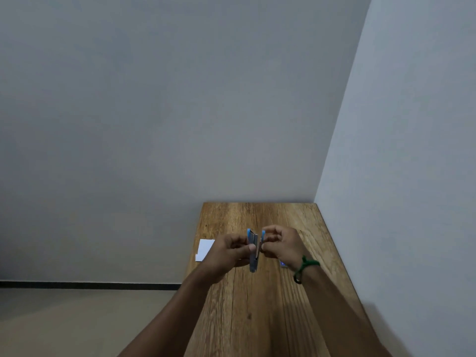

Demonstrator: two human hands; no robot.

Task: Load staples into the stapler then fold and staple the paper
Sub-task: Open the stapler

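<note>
Both hands, left hand [233, 249] and right hand [279, 244], grip the opened blue stapler [253, 249] with curled fingers above a wooden worktop [257, 318] set in a grey-walled corner; paper [204, 249] lies left

Plain room corner: wooden table [257, 292] against bare grey walls [154, 99].

white paper [204, 249] on wooden table [257, 318], left edge

Nothing here is legible to me: the stapler [253, 253] shows no readable mark, the paper [204, 249] looks blank, and the green wristband [306, 266] carries no lettering.
</note>
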